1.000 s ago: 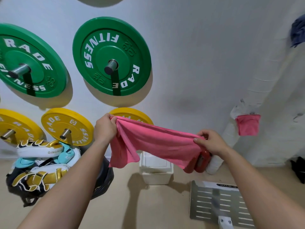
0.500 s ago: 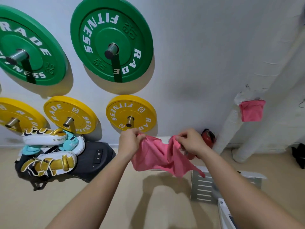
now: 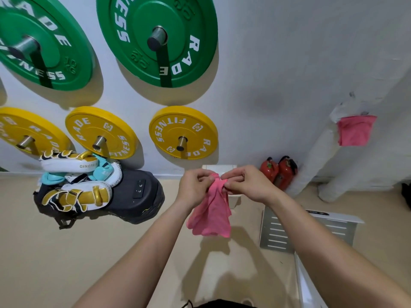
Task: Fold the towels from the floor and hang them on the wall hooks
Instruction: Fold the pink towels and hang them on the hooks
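Above our hands: two green plates (image 3: 155, 41) and three yellow plates (image 3: 182, 132) on the wall. Left of them is a pile of pads (image 3: 73, 185); just right, two red extinguishers (image 3: 279, 172). One hung towel (image 3: 354, 131) sits farther right. Left hand (image 3: 193, 187) and right hand (image 3: 249, 185) meet, fingers curled, pinching the held towel (image 3: 211, 214) by its top — it droops below them.

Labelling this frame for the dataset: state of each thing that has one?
Pink cloth towel, centre: doubled over, hanging in the air.
Left hand: pinching its top.
Right hand: pinching its top.
Second pink cloth towel, far right: hung up.
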### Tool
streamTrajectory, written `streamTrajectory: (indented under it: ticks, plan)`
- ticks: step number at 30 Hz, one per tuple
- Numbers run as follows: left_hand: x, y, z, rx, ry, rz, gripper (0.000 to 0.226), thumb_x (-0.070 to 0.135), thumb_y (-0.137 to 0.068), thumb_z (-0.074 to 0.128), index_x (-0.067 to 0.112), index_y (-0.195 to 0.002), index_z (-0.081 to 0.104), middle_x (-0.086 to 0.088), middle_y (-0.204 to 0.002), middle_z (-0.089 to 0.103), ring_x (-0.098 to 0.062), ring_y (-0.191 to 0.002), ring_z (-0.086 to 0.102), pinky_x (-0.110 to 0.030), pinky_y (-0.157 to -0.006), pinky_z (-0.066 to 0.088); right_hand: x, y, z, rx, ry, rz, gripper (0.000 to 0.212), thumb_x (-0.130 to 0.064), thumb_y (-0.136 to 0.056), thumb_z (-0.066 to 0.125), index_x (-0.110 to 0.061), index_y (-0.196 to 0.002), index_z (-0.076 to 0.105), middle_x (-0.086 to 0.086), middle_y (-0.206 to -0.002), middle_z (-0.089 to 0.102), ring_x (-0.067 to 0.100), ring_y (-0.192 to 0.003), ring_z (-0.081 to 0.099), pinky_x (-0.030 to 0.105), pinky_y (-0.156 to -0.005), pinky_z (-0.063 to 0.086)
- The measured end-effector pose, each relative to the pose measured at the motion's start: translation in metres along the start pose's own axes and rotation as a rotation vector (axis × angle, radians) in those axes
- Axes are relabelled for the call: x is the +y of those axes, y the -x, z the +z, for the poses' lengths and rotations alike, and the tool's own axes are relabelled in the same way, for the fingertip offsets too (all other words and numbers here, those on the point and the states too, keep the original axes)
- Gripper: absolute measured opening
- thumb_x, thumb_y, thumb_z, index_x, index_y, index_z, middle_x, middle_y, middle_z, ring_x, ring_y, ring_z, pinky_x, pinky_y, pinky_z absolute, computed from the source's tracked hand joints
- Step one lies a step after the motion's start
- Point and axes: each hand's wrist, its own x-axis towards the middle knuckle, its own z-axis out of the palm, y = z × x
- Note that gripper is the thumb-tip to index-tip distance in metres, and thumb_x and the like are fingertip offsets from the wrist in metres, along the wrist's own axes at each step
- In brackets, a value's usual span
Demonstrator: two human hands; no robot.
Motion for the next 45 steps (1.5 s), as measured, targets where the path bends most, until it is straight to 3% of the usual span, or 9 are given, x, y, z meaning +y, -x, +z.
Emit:
streamTrajectory:
  ticks: [7,12,17,24,28,34,38,42,45]
  plan:
    - [0.012,0.010,-0.005,-0.045,0.157,-0.015,0.011,0.010,-0.091,0.069,0.016,-0.093,0.079,-0.008,-0.087,0.078,-0.025,-0.088,0.075,-0.049,-0.089,0.058,-0.004,-0.006,0.006,0.134,0.251,-0.150,0.009,-0.015,-0.088,0.072,-0.023,-0.087,0.076,-0.002,-0.076,0.072,0.012,-0.068,0.066,0.025,-0.065,0.050]
    - [0.018,0.013,0.000,-0.043,0.257,-0.017,0.012,0.009,-0.093,0.067,0.005,-0.098,0.077,-0.014,-0.088,0.077,-0.027,-0.085,0.075,-0.044,-0.086,0.060,-0.005,-0.011,0.006,0.247,0.319,-0.241,0.004,-0.021,-0.081,0.079,-0.023,-0.083,0.076,-0.009,-0.088,0.063,0.008,-0.075,0.059,0.024,-0.071,0.045]
    - [0.022,0.014,0.004,-0.053,0.281,0.021,0.015,0.007,-0.095,0.063,0.007,-0.100,0.077,-0.012,-0.091,0.077,-0.023,-0.088,0.075,-0.036,-0.083,0.060,-0.004,-0.013,0.006,0.296,0.298,-0.204,0.009,-0.023,-0.082,0.079,-0.024,-0.077,0.072,-0.013,-0.069,0.066,-0.003,-0.062,0.055,0.012,-0.060,0.039]
    - [0.027,0.014,0.001,-0.081,0.192,0.085,0.012,0.016,-0.091,0.071,0.012,-0.100,0.077,-0.004,-0.092,0.078,-0.017,-0.092,0.073,-0.025,-0.080,0.057,0.002,-0.018,0.005,0.325,0.203,-0.129,0.017,-0.036,-0.081,0.076,-0.023,-0.073,0.068,-0.012,-0.057,0.061,0.003,-0.056,0.055,0.028,-0.058,0.045]
    - [0.036,0.006,-0.009,0.003,0.050,0.137,0.012,0.008,-0.092,0.067,0.016,-0.094,0.075,0.004,-0.082,0.075,-0.004,-0.080,0.069,-0.015,-0.074,0.050,-0.002,-0.013,0.002,0.247,0.218,-0.148,0.021,-0.040,-0.085,0.074,-0.022,-0.076,0.069,-0.011,-0.057,0.056,0.005,-0.055,0.050,0.025,-0.056,0.041]
    - [0.053,-0.014,-0.039,0.096,-0.070,0.341,0.020,0.001,-0.093,0.060,0.019,-0.089,0.068,0.009,-0.084,0.068,0.000,-0.077,0.060,-0.014,-0.073,0.045,0.022,0.003,0.010,-0.020,0.318,-0.085,0.015,-0.014,-0.085,0.071,-0.005,-0.074,0.065,-0.003,-0.061,0.050,0.006,-0.058,0.042,0.022,-0.059,0.037]
    - [0.059,-0.020,-0.054,0.044,-0.091,0.413,0.025,0.001,-0.093,0.058,0.023,-0.086,0.067,0.008,-0.085,0.067,-0.003,-0.079,0.063,-0.021,-0.076,0.048,0.025,0.011,0.014,-0.214,0.394,0.053,0.027,-0.006,-0.085,0.055,-0.026,-0.083,0.074,-0.005,-0.074,0.075,0.011,-0.066,0.070,0.025,-0.073,0.057]
    - [0.061,-0.024,-0.063,0.005,-0.060,0.425,0.025,0.004,-0.094,0.058,0.025,-0.086,0.069,0.004,-0.084,0.069,-0.016,-0.079,0.066,-0.038,-0.075,0.055,0.025,0.007,0.019,0.163,0.441,0.016,0.005,-0.028,-0.083,0.061,-0.028,-0.084,0.066,-0.007,-0.071,0.071,0.012,-0.064,0.068,0.040,-0.073,0.058]
    - [0.063,-0.021,-0.064,-0.005,-0.037,0.436,0.028,0.005,-0.094,0.058,0.030,-0.085,0.069,0.005,-0.085,0.069,-0.014,-0.081,0.066,-0.032,-0.075,0.052,0.026,0.002,0.030,0.261,0.466,0.032,0.043,-0.058,-0.069,0.072,-0.029,-0.095,0.053,-0.013,-0.084,0.052,0.010,-0.072,0.054,0.036,-0.062,0.044]
